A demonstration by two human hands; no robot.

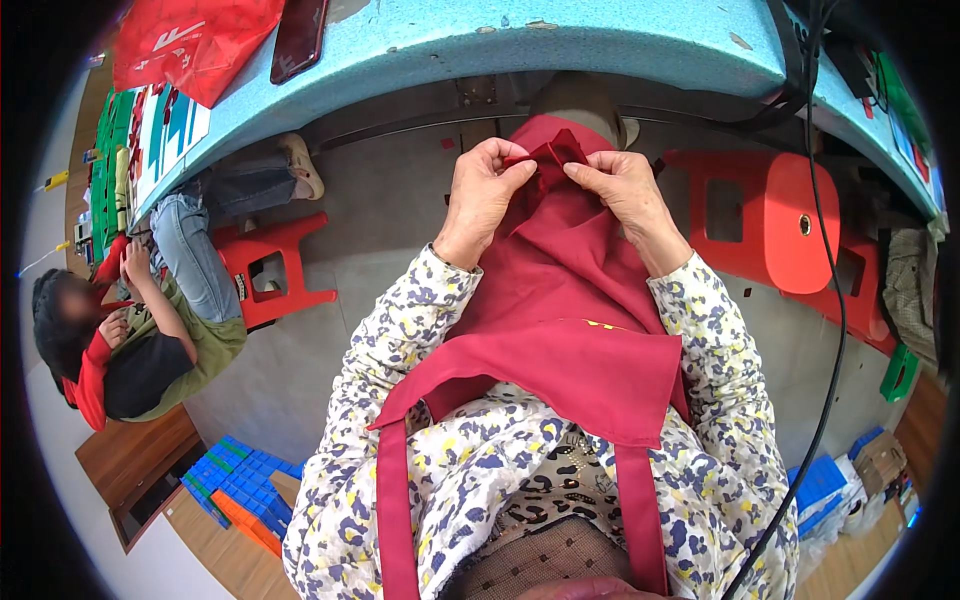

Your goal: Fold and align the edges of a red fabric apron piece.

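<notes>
Between my two hands a small dark red piece of cloth (553, 156) is stretched, folded, with a peak standing up in its middle. My left hand (480, 195) pinches its left end between thumb and fingers. At the other end, my right hand (625, 193) pinches it the same way. Both hands are above my lap, over a crimson apron (560, 260) that hangs loosely from neck straps. Whether the cloth is joined to anything behind the fingers I cannot tell.
A light blue table (560, 45) curves across the front, with a red bag (195, 40) and a dark phone (299, 38) on it. Red stools (790, 225) stand at the right, and another stool (265, 270) at the left beside a seated person (150, 340). A black cable (838, 340) hangs at my right.
</notes>
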